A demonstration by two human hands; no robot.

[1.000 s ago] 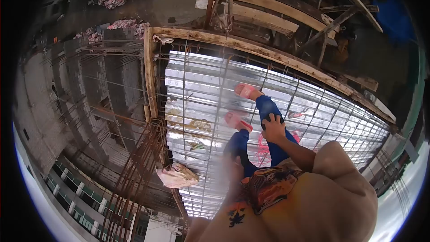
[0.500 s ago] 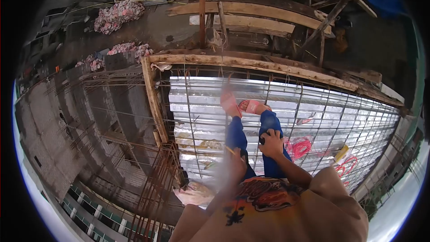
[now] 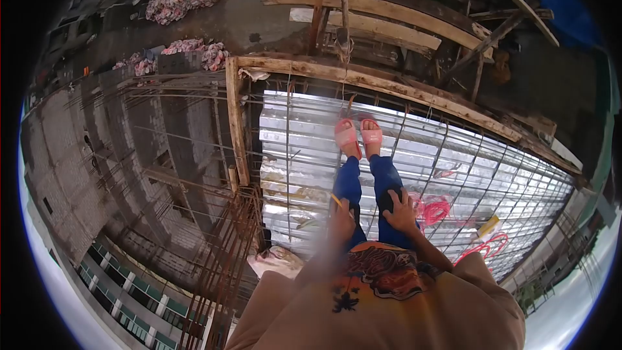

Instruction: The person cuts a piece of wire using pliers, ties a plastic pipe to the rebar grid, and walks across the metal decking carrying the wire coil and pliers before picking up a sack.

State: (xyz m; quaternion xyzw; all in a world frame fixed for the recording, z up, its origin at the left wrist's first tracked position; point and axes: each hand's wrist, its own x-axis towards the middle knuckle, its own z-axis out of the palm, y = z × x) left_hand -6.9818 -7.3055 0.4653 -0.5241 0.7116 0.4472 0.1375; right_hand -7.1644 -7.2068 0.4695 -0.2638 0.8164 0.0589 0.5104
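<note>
My left hand is closed near my left knee, partly blurred, with a thin yellow stick poking out past the fingers. Its kind is too small to make out. My right hand lies on my right knee with the fingers spread, holding nothing. Below are my blue trousers and pink sandals, side by side on a grid of steel rebar over shiny corrugated metal sheeting.
A timber edge bounds the sheeting, with a drop beyond. Pink hose or cord, a yellow item and a pale sack lie around me. Rebar bundles stand at lower left. Planks lie past the edge.
My feet have come together; the left was blurred and the right turned sideways. My right hand's fingers have spread more over the knee. The view has shifted slightly.
</note>
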